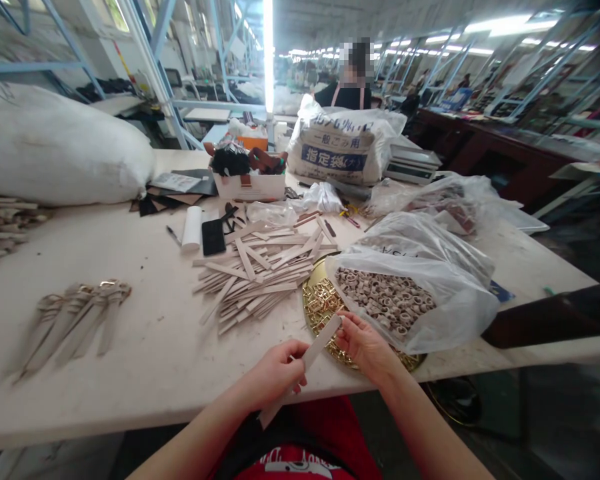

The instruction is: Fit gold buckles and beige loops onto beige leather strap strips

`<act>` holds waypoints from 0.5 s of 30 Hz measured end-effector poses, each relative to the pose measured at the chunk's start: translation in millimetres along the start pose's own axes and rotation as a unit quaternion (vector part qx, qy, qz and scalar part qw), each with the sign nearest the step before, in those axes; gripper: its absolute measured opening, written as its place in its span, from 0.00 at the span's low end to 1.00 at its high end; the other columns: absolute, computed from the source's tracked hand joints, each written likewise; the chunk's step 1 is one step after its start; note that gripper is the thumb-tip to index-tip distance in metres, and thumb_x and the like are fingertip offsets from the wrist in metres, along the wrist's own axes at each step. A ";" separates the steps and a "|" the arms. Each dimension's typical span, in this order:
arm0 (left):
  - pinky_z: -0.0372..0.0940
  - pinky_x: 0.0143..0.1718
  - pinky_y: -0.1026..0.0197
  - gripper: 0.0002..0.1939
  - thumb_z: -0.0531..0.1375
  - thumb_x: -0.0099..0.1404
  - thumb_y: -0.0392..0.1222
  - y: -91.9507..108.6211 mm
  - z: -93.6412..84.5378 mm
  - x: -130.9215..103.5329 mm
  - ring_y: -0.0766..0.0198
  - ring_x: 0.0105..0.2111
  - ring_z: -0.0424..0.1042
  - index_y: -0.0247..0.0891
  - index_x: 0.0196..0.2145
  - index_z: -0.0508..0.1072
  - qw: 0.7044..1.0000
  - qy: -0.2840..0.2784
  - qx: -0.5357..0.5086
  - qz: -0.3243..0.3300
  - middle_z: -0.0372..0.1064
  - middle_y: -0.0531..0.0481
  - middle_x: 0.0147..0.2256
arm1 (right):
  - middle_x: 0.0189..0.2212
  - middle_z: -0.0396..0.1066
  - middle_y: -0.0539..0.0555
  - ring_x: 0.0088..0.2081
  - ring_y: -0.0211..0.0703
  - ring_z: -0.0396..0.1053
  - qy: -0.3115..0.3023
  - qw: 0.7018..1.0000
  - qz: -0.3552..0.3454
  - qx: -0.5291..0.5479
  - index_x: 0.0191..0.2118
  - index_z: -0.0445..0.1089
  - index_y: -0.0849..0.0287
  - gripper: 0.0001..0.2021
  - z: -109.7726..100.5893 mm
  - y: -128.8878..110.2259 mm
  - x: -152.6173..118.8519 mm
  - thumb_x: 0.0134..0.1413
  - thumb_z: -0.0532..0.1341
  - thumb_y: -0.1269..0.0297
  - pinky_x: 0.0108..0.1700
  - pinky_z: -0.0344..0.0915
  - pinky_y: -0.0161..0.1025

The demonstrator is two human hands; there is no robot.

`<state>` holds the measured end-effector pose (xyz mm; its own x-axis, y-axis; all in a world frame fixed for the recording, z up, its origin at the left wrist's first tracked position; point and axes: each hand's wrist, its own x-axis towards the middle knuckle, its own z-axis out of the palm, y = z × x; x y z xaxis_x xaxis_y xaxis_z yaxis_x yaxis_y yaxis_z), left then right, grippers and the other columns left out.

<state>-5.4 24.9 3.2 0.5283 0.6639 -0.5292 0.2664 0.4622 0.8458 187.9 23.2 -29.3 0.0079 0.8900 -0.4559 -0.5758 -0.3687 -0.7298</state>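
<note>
On my head view, my left hand [280,370] grips a pale strip [323,341] across the table's [160,347] near edge; my right hand [365,343] pinches its end. A few buckled straps [83,320] look done; many loose strips [260,290] lie unbuckled.

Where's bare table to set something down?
Bare: table between strap bundles and loose strip pile, down to the near edge. Crowded: right of the pile, where gold-coloured tray and open plastic bag overlap; also behind, with box and sack.
</note>
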 end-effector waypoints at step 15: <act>0.50 0.24 0.66 0.12 0.52 0.58 0.45 -1.6 -11.3 7.5 0.66 0.22 0.61 0.37 0.22 0.67 0.940 0.072 0.312 0.118 0.63 0.53 0.19 | 0.17 0.62 0.43 0.21 0.31 0.58 -0.043 0.963 -0.108 -0.242 0.28 0.68 0.60 0.13 24.6 39.0 -15.0 0.34 0.68 0.59 0.25 0.55 0.32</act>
<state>-11.0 35.8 -2.9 0.5291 0.7986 -0.2867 0.6005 -0.1137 0.7915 145.2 2.1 -38.4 0.0051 0.9712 -0.2382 -0.1191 -0.2359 -0.9644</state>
